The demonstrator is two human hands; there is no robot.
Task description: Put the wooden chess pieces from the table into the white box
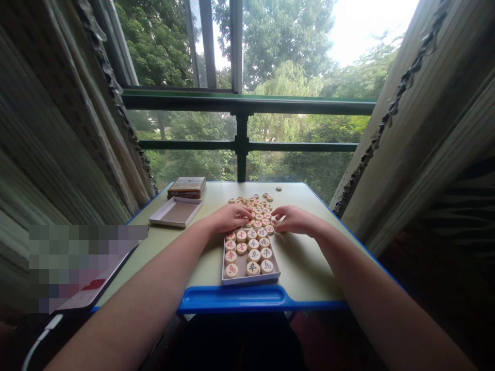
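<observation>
My left hand (231, 217) reaches over the left side of a heap of round wooden xiangqi pieces (259, 211). Its fingers are stretched out, slightly bent, with the tips at the pieces; I see no piece clearly lifted. On the heap's right side is my right hand (291, 219), thumb and fingers apart, tips close to the nearest discs. Between my forearms lies a shallow open box (242, 260), holding rows of xiangqi pieces (253, 255) marked in red or black characters. A bare gap shows in its second column.
A shallow empty box lid (174, 212) lies at the table's left, before a stack of flat boxes (187, 186). One lone piece (278, 188) sits near the far edge. The table (309, 268) has a blue rim and front tray (234, 297). Curtains flank the window railing (242, 147).
</observation>
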